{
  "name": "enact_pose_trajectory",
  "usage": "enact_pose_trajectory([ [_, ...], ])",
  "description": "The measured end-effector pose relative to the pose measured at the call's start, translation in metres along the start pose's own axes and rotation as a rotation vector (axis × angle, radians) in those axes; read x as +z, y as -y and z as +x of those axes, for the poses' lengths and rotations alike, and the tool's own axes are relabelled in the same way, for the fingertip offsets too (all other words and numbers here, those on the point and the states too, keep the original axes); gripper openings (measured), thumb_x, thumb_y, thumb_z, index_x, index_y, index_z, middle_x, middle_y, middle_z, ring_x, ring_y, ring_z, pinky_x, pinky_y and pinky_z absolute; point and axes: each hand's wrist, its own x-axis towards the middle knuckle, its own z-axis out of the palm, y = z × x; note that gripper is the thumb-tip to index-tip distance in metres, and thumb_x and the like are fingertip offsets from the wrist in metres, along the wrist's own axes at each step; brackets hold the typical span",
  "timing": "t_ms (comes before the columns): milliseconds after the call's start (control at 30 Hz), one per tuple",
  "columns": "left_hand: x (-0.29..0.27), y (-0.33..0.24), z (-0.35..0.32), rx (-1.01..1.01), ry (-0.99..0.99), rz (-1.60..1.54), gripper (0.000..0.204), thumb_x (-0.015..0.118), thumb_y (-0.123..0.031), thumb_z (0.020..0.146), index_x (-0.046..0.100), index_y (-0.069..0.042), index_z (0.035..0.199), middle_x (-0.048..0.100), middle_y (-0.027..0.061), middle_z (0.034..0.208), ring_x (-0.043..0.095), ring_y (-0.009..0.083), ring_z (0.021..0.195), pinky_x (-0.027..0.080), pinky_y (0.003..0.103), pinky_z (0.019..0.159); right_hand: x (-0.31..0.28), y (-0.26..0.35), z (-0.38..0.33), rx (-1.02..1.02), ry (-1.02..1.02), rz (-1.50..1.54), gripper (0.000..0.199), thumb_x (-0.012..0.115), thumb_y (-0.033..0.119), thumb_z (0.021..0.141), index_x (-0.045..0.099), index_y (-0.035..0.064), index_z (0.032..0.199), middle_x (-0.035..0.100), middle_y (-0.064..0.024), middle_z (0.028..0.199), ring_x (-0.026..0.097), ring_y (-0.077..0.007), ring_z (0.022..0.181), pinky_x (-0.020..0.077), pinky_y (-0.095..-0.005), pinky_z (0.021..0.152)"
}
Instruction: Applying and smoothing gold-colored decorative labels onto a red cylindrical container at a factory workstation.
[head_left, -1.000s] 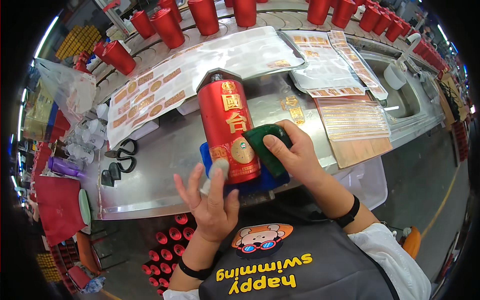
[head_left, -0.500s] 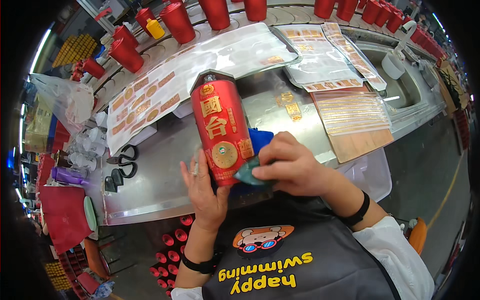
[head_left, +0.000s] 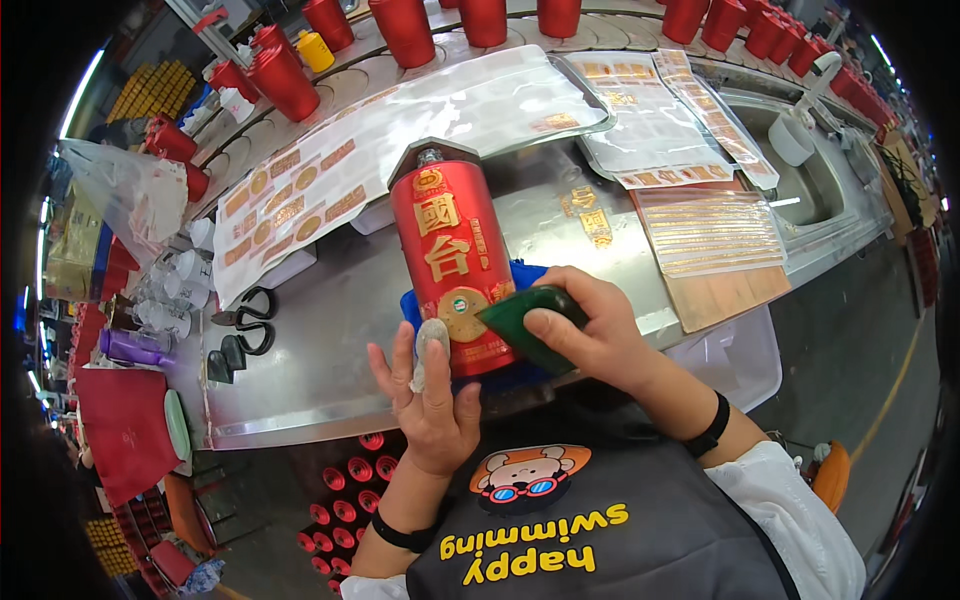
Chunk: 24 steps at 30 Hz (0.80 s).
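A red bottle (head_left: 480,235) with raised gold lettering lies tilted on a blue cloth (head_left: 530,273), its neck end against a dark angled stand (head_left: 408,163). On its lower front is a round gold sticker (head_left: 462,325). My right hand (head_left: 610,335) grips a dark green flat scraper (head_left: 530,325), whose tip lies over the sticker's right side. At the bottle's lower left, my left hand (head_left: 432,415) has its fingers spread, one of them wrapped in a pale cover. Its fingertips are close to the bottle; whether they touch it is hard to tell.
Sheets of gold stickers (head_left: 290,205) lie behind the bottle and more (head_left: 650,120) at the right, beside a wooden board (head_left: 715,298). Black scissors (head_left: 255,320) lie on the left of the metal table. A sink (head_left: 830,200) is far right. Red bottles (head_left: 400,35) line a curved conveyor behind.
The scraper has moved up from the bottle's lower right edge onto the round sticker. My left hand has shifted right and down, with its fingers spread. The conveyor's bottles have moved along.
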Motion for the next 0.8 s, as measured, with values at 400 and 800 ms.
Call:
enact_pose_trajectory([
  [400,-0.009,0.016,-0.006,0.104,0.057,-0.010,0.051,0.050,-0.016,0.097,0.037,0.006,0.140,0.051,0.0248,0.135,0.043,0.0441,0.131,0.017,0.059,0.113,0.003,-0.016,0.001,0.081,-0.026,0.086,0.027,0.066,0.024,0.090,0.060,-0.0001,0.100,0.064,-0.0098,0.080,0.060,-0.0133,0.071,0.0482,-0.0284,0.064],
  [800,-0.004,0.005,0.050,-0.382,0.096,-0.547,0.073,0.065,-0.020,0.086,0.027,0.005,0.144,0.036,0.0212,0.142,0.036,0.0336,0.130,0.026,0.042,0.109,0.004,-0.016,0.002,0.039,-0.022,0.082,0.026,0.066,0.024,0.090,0.060,0.0003,0.099,0.064,-0.0091,0.079,0.059,-0.0130,0.070,0.0475,-0.0282,0.062],
])
